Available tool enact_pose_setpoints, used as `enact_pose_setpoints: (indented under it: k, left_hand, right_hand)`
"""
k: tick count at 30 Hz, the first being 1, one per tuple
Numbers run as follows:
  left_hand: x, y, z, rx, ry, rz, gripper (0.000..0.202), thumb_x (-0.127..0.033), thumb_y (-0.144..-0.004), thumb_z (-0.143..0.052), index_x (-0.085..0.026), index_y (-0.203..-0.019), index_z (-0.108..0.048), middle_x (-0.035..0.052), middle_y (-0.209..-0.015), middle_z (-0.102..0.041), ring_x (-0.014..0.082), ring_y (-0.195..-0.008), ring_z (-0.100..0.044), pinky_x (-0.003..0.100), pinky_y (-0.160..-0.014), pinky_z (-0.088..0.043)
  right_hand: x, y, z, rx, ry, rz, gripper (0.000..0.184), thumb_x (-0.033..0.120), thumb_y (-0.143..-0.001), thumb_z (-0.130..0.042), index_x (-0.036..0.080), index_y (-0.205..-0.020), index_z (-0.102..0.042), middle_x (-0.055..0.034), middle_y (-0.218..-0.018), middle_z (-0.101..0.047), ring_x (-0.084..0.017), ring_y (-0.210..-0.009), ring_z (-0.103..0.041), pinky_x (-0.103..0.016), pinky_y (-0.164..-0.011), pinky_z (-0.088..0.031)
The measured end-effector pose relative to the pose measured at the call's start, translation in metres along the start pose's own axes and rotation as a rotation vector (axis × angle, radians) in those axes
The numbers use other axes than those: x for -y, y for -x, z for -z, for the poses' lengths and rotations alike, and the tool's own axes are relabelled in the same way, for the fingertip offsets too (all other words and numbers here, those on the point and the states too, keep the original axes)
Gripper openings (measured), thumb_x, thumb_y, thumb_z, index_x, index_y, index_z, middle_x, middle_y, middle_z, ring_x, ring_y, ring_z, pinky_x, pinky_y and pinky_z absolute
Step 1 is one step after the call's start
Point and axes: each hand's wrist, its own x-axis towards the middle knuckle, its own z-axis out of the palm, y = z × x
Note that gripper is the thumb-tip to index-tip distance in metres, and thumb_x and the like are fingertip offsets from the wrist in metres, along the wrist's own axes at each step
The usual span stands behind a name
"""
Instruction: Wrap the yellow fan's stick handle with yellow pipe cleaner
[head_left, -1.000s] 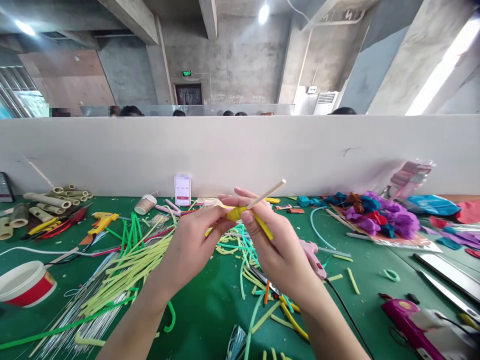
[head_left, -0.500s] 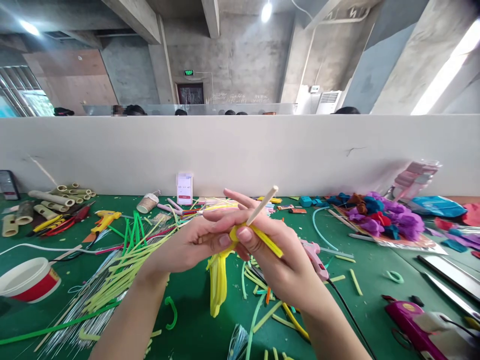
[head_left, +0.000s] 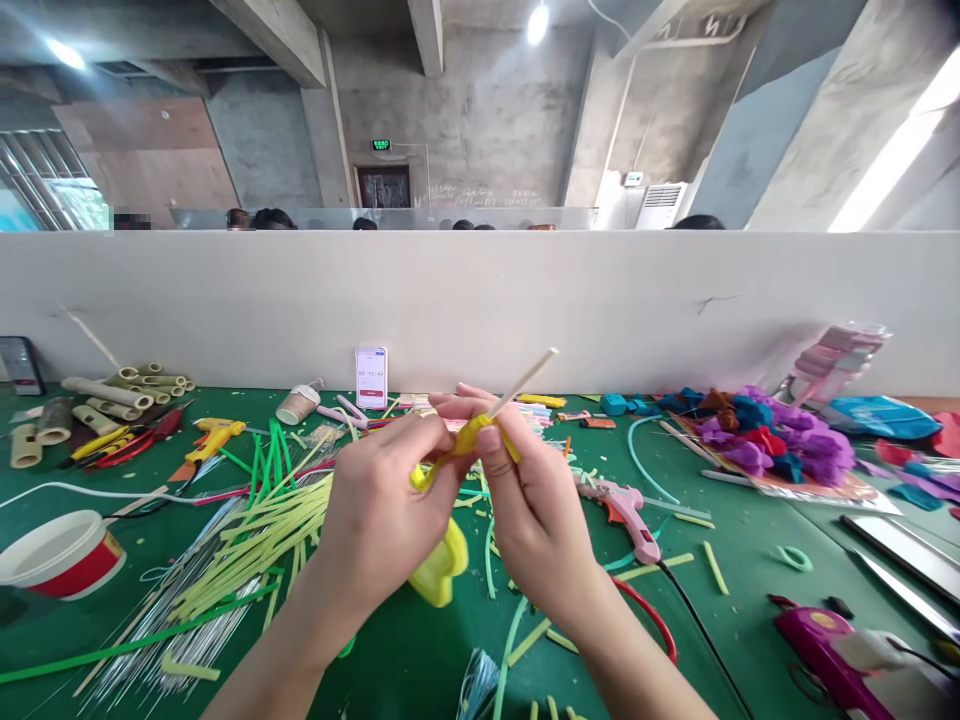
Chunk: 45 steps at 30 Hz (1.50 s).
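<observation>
Both of my hands meet over the middle of the green table. My left hand (head_left: 394, 490) is closed, pinching a yellow pipe-cleaner-like or crepe strip (head_left: 441, 565) whose looped end hangs below the fingers. My right hand (head_left: 529, 475) is closed around a pale wooden stick (head_left: 529, 377) that points up and to the right. Yellow material wraps the lower part of the stick, between the fingertips of both hands. What exactly the yellow strip is made of cannot be told.
A pink glue gun (head_left: 637, 520) lies right of my hands. Yellow-green strips (head_left: 277, 530) and thin wires spread on the left, near a paper bowl (head_left: 64, 555). A yellow glue gun (head_left: 214, 438), phone (head_left: 372, 378), purple paper (head_left: 814, 440) and power strip (head_left: 825, 640) surround them.
My left hand has turned over, its back now facing up, and grips the yellow strip closer to the stick. The hanging end has swung into a loop. My right fingers have curled in.
</observation>
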Motion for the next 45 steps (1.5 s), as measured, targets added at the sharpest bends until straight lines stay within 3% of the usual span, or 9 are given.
enact_pose_setpoints:
  k: [9, 11, 14, 17, 27, 35, 37, 42, 45]
  left_hand:
    - [-0.008, 0.000, 0.000, 0.013, 0.068, -0.011, 0.017, -0.015, -0.089, -0.061, -0.019, -0.073, -0.057, -0.0014, -0.067, -0.063, 0.0115, -0.063, -0.059, 0.023, -0.062, -0.048]
    - [-0.004, -0.002, 0.003, 0.155, 0.279, 0.099, 0.006, -0.023, -0.091, -0.064, -0.020, -0.085, -0.064, 0.0000, -0.077, -0.068, 0.0128, -0.070, -0.064, 0.023, -0.067, -0.053]
    - [0.005, -0.006, 0.008, 0.492, 0.595, 0.216, 0.020, -0.032, -0.097, -0.056, -0.024, -0.110, -0.068, 0.0054, -0.107, -0.072, 0.0174, -0.096, -0.069, 0.028, -0.084, -0.058]
    - [0.012, -0.009, 0.006, 0.653, 0.701, 0.234, 0.026, -0.036, -0.099, -0.051, -0.023, -0.104, -0.073, 0.0070, -0.106, -0.074, 0.0206, -0.102, -0.069, 0.033, -0.091, -0.057]
    - [0.006, -0.004, -0.002, 0.147, 0.117, 0.143, 0.012, -0.025, -0.092, -0.064, -0.020, -0.081, -0.065, -0.0004, -0.077, -0.072, 0.0141, -0.070, -0.065, 0.024, -0.064, -0.047]
    - [-0.004, 0.001, -0.009, 0.029, -0.107, -0.010, 0.013, -0.017, -0.092, -0.059, -0.019, -0.079, -0.062, 0.0016, -0.075, -0.069, 0.0166, -0.070, -0.063, 0.028, -0.065, -0.045]
    - [-0.001, -0.001, -0.003, 0.102, -0.045, 0.063, 0.012, -0.020, -0.090, -0.062, -0.020, -0.078, -0.062, 0.0006, -0.074, -0.068, 0.0161, -0.068, -0.062, 0.027, -0.062, -0.046]
    - [0.018, -0.008, 0.021, 0.598, 0.384, 0.116, 0.019, -0.030, -0.098, -0.054, -0.025, -0.104, -0.071, 0.0046, -0.100, -0.074, 0.0185, -0.094, -0.069, 0.026, -0.078, -0.057]
    - [0.023, -0.011, 0.024, 0.658, 0.486, 0.116, 0.026, -0.031, -0.099, -0.050, -0.022, -0.098, -0.074, 0.0079, -0.102, -0.075, 0.0214, -0.098, -0.070, 0.030, -0.082, -0.059]
  right_hand:
    - [0.003, 0.000, 0.005, -0.002, 0.086, 0.002, 0.026, 0.022, -0.101, -0.049, 0.027, -0.120, -0.066, -0.0048, -0.125, -0.070, -0.023, -0.132, -0.052, -0.047, -0.112, -0.042]
    - [0.005, 0.000, 0.009, 0.021, -0.005, -0.035, 0.025, 0.024, -0.102, -0.048, 0.029, -0.117, -0.067, -0.0032, -0.124, -0.071, -0.021, -0.135, -0.050, -0.045, -0.113, -0.041]
    - [0.010, 0.000, 0.014, 0.046, -0.158, -0.108, 0.023, 0.027, -0.103, -0.048, 0.030, -0.115, -0.068, -0.0018, -0.125, -0.071, -0.020, -0.134, -0.052, -0.042, -0.113, -0.042]
    - [0.012, 0.000, 0.018, 0.088, -0.209, -0.153, 0.024, 0.029, -0.104, -0.047, 0.030, -0.115, -0.069, -0.0014, -0.126, -0.070, -0.020, -0.134, -0.052, -0.042, -0.114, -0.041]
    - [0.000, -0.001, 0.008, -0.005, -0.086, -0.116, 0.029, 0.030, -0.105, -0.044, 0.028, -0.122, -0.066, -0.0034, -0.133, -0.066, -0.021, -0.131, -0.054, -0.046, -0.115, -0.039]
    - [0.003, 0.002, 0.003, -0.106, 0.002, -0.143, 0.024, 0.033, -0.102, -0.049, 0.024, -0.118, -0.065, -0.0065, -0.123, -0.070, -0.023, -0.128, -0.056, -0.042, -0.108, -0.044]
    - [0.003, 0.001, 0.004, -0.085, -0.028, -0.143, 0.024, 0.031, -0.103, -0.048, 0.024, -0.117, -0.066, -0.0059, -0.123, -0.070, -0.021, -0.129, -0.055, -0.041, -0.111, -0.042]
    - [0.004, 0.003, 0.004, 0.031, -0.190, -0.170, 0.024, 0.030, -0.104, -0.044, 0.028, -0.116, -0.065, -0.0034, -0.129, -0.068, -0.020, -0.135, -0.051, -0.044, -0.116, -0.038]
    - [0.005, 0.003, 0.005, 0.089, -0.186, -0.159, 0.026, 0.031, -0.105, -0.044, 0.029, -0.118, -0.065, -0.0027, -0.134, -0.066, -0.020, -0.139, -0.047, -0.047, -0.119, -0.034]
